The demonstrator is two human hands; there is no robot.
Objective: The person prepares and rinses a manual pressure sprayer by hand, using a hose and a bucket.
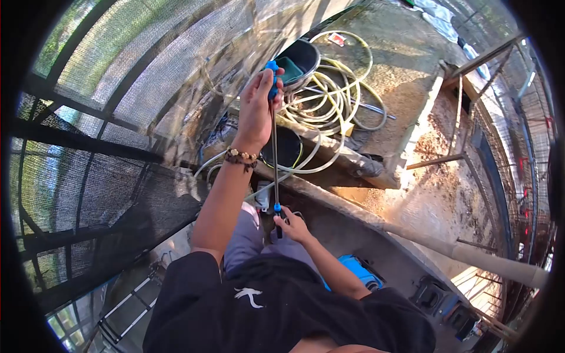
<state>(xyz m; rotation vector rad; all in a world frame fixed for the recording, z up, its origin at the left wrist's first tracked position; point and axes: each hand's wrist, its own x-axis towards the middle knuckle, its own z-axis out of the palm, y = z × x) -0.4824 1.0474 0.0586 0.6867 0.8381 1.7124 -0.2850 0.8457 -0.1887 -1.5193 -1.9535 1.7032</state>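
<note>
Head view: our left hand (256, 112) fists screwdriver (274, 150) handle upper centre, right hand (292, 226) pinches shaft low; likely stiff, light

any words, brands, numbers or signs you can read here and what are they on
No text in this view is readable.
Black shirt: a white printed figure, no letters.
Red and white tag beside the hose coil: too small to read.
Long screwdriver, blue handle in the left hand, shaft in the right hand: no legible brand.
</note>
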